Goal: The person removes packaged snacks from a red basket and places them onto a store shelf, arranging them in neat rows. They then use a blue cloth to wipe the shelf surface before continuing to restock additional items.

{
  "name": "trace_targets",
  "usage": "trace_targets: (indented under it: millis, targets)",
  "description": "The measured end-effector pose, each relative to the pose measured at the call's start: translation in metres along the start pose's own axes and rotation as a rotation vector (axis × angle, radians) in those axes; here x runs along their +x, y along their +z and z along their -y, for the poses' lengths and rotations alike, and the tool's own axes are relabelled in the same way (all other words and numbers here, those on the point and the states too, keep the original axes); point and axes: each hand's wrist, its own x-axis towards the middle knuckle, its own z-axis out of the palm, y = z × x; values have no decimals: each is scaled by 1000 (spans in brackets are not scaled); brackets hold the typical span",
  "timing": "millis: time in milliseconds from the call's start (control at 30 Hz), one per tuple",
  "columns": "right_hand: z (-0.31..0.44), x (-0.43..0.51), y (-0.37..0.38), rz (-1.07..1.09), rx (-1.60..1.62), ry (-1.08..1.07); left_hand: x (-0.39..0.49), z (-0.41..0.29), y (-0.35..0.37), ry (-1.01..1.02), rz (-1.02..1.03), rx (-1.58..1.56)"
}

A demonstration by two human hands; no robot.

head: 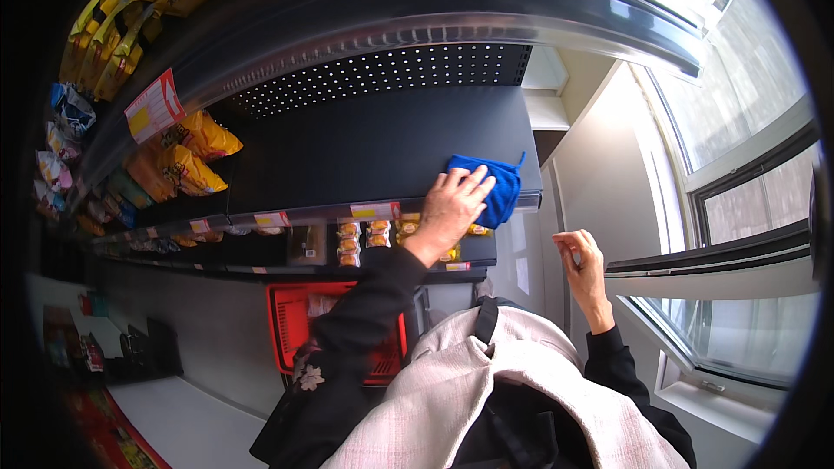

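Observation:
My left hand (454,208) presses its spread fingers onto a folded blue cloth (498,192) at the right front corner of a dark metal shelf (365,137). Part of the cloth hangs over the shelf's front edge, and a small loop sticks up from its far corner. My right hand (581,260) hovers to the right of the shelf with its fingers bent, touching nothing and holding nothing visible. Price labels (374,211) line the shelf's front rail. Yellow snack bags (195,169) lie on the shelf farther left.
An upper shelf rail (391,39) with a hanging price card (155,107) crosses above. Below, packaged cakes (348,244) sit on a lower shelf. A red plastic basket (281,329) stands beneath, left of my body. To the right, an open window sash (717,332) juts inward.

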Motion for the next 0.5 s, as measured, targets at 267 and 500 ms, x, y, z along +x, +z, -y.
trace_targets:
  millis: [267,500]
  targets:
    - [6,5,12,63,19,-39,32,-44,38,-21,-82,22]
    - [14,2,24,115,5,-28,2,-23,22,-65,-27,52]
